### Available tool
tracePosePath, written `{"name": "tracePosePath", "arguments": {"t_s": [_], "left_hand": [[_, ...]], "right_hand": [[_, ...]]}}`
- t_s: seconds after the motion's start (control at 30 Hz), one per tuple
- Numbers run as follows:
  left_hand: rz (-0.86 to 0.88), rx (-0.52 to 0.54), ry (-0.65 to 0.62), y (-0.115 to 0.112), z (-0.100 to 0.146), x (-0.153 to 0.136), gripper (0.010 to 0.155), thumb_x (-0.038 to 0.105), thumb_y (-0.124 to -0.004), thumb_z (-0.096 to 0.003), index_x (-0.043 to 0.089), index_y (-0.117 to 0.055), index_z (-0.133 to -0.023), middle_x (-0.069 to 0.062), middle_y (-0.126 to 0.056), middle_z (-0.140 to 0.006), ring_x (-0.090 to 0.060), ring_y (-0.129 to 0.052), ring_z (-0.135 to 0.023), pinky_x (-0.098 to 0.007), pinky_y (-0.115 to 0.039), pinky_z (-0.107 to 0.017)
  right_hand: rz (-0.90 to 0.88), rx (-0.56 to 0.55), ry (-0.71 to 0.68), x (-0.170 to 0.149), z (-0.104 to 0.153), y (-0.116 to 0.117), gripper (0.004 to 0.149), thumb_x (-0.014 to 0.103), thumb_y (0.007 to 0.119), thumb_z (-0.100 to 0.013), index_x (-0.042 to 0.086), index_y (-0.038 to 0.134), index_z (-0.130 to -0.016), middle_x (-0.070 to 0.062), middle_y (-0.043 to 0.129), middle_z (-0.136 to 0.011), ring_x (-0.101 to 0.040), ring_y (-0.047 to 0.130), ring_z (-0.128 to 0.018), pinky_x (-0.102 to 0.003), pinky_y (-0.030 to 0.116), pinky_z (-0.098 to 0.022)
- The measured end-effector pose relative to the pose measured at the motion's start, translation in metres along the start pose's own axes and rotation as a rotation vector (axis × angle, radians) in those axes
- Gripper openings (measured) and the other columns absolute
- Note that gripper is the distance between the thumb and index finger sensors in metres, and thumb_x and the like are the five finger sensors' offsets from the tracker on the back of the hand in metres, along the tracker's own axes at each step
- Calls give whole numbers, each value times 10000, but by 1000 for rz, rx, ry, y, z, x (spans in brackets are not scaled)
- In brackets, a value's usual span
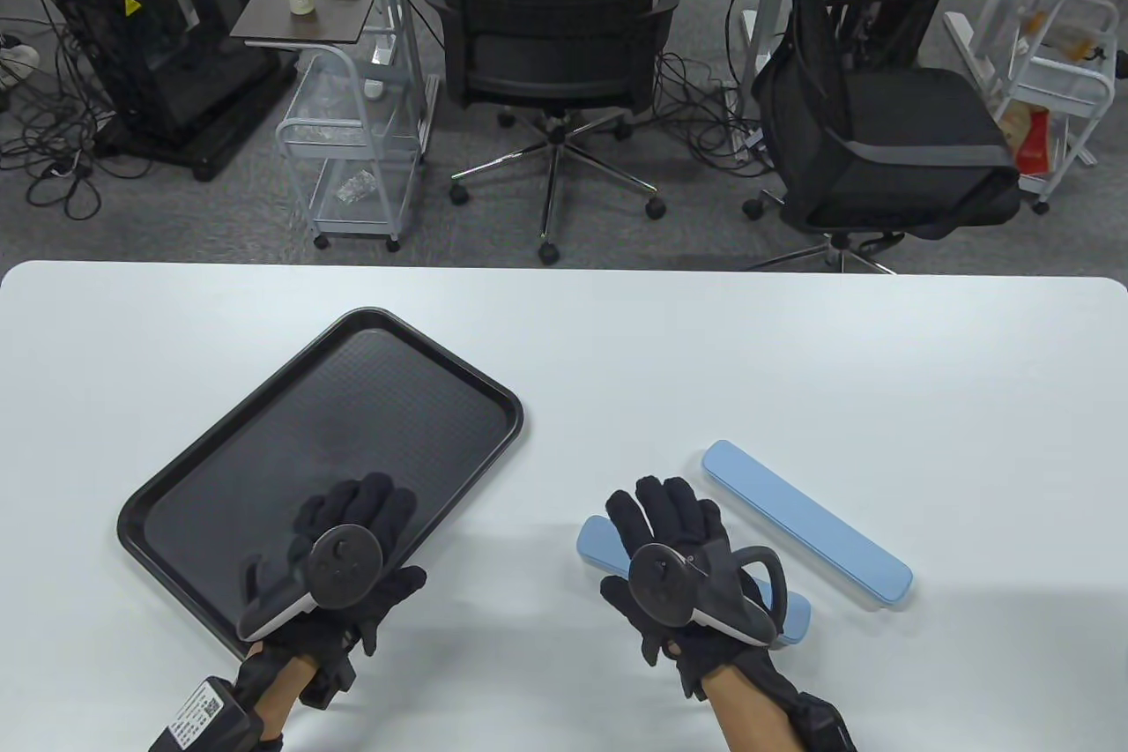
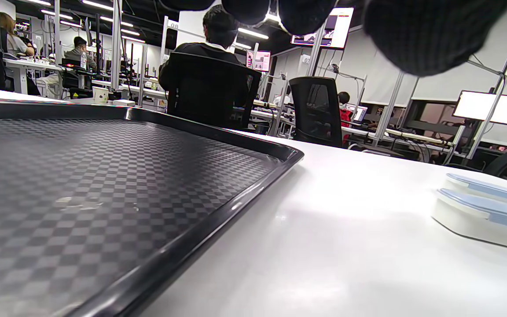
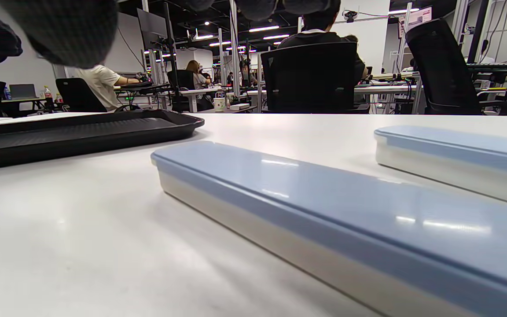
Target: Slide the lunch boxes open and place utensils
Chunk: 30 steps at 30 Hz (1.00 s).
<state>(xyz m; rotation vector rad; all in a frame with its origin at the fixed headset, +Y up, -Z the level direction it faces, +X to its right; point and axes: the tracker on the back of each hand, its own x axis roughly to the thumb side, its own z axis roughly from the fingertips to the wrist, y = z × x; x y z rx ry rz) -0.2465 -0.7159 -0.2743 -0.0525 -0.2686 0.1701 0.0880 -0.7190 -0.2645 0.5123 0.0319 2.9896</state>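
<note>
Two long, closed lunch boxes with light blue lids and white bases lie on the white table. The far box (image 1: 806,523) lies at an angle to the right. The near box (image 1: 597,540) is partly hidden under my right hand (image 1: 665,505), which hovers over it with fingers spread and holds nothing. In the right wrist view the near box (image 3: 324,198) fills the front and the far box (image 3: 456,149) lies behind it. My left hand (image 1: 357,505) is open over the near right part of the black tray (image 1: 352,399), holding nothing. No utensils are in view.
The tray's rim (image 2: 218,220) runs close to the left wrist camera, with the boxes (image 2: 482,211) off to its right. The white table (image 1: 793,346) stretches beyond the boxes. Office chairs and carts stand past its far edge.
</note>
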Motion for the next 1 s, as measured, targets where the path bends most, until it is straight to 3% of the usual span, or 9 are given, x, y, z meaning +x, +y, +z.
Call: {"name": "tracePosePath", "arguments": {"t_s": [1.0], "left_hand": [[-17, -32, 20, -5, -4, 3, 819, 614, -714, -364, 323, -389, -1058, -7, -288, -1160, -353, -300, -1079, -607, -228, -747]], "right_hand": [[-64, 4, 10, -11, 5, -3, 813, 582, 739, -481, 310, 287, -1100, -143, 206, -1156, -453, 271, -1084, -629, 327, -747]]}}
